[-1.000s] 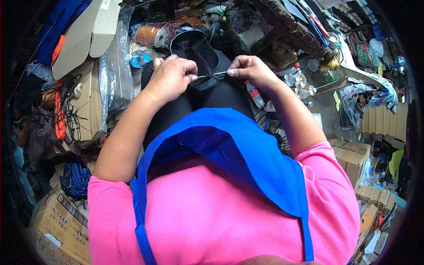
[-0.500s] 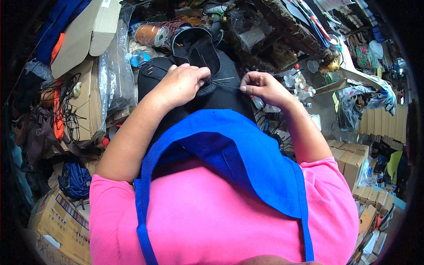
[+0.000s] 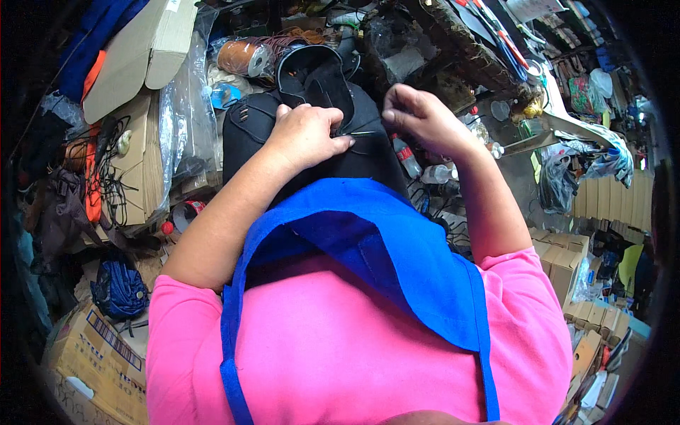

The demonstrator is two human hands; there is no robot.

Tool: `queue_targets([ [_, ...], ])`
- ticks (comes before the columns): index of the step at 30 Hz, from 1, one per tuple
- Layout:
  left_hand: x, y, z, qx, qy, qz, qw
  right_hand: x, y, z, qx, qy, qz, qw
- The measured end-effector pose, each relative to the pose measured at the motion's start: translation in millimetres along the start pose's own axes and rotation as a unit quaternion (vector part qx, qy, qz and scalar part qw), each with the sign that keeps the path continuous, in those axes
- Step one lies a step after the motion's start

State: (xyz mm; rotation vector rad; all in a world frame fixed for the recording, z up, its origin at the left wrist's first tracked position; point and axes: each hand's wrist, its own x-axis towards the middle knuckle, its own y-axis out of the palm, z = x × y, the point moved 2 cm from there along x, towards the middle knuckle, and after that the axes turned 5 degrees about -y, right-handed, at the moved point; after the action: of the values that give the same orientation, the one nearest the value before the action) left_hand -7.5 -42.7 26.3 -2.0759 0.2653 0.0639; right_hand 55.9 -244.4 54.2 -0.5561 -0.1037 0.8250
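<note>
Black footwear, a boot-like shoe (image 3: 312,134) with its dark opening turned away from the person, lies on the lap just beyond the upper edge of a blue apron (image 3: 397,262) worn over a pink shirt (image 3: 340,354). Cardboard boxes (image 3: 142,57) are stacked along the left side, with a sheet of clear plastic wrap (image 3: 185,120) hanging beside them, and more flat brown boxes (image 3: 616,202) stand in a row at the right. A dark blue bag (image 3: 119,287) sits low on the left among tangled black cords. Beyond the shoe a spool of orange-brown thread (image 3: 241,57) lies on its side next to the cluttered worktop. Pressed down on the upper of the shoe, the left hand (image 3: 306,136) is curled with its fingers bunched together, the fingertips pinching a thin metal needle or awl (image 3: 360,132) against the black material; whether it passes through the material cannot be told. The right hand (image 3: 419,117) hovers just beside the left, over the right edge of the shoe, with thumb and fingers drawn together in a pinch; what it holds is too fine to make out. A small clear plastic bottle (image 3: 406,157) with a red band lies just under the right wrist, touching the side of the shoe.
</note>
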Motion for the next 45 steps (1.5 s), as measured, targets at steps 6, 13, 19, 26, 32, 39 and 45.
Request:
queue_targets([
  [6, -0.8, 5.2, 0.0, 0.006, -0.013, 0.000, 1.000, 25.0, 10.3, -17.1, -0.435, 0.034, -0.062, 0.898],
  [13, -0.3, 5.6, 21.8, -0.080, 0.005, 0.023, 0.997, 11.7, 32.1, 16.6, -0.465, -0.183, 0.039, 0.866],
  [19, -7.6, 0.8, 27.1, 0.013, 0.159, -0.027, 0.987, 25.3, 45.8, 20.0, -0.535, -0.165, 0.125, 0.819],
  [26, -24.0, -8.5, 28.2, 0.073, 0.192, -0.069, 0.976, 18.4, 38.1, 5.1, -0.489, -0.223, 0.096, 0.837],
  [32, -50.3, -17.9, 47.1, 0.135, 0.207, -0.107, 0.963, 1.7, 18.1, -31.0, -0.472, -0.189, 0.084, 0.857],
  [39, -109.0, -74.8, 112.6, -0.209, -0.084, -0.152, 0.962, -28.4, -38.2, -59.7, 0.011, 0.100, -0.120, 0.988],
  [45, -66.0, -87.5, 17.9, -0.588, 0.159, -0.148, 0.779, 27.4, -1.1, 10.9, 0.495, -0.140, -0.136, 0.847],
])
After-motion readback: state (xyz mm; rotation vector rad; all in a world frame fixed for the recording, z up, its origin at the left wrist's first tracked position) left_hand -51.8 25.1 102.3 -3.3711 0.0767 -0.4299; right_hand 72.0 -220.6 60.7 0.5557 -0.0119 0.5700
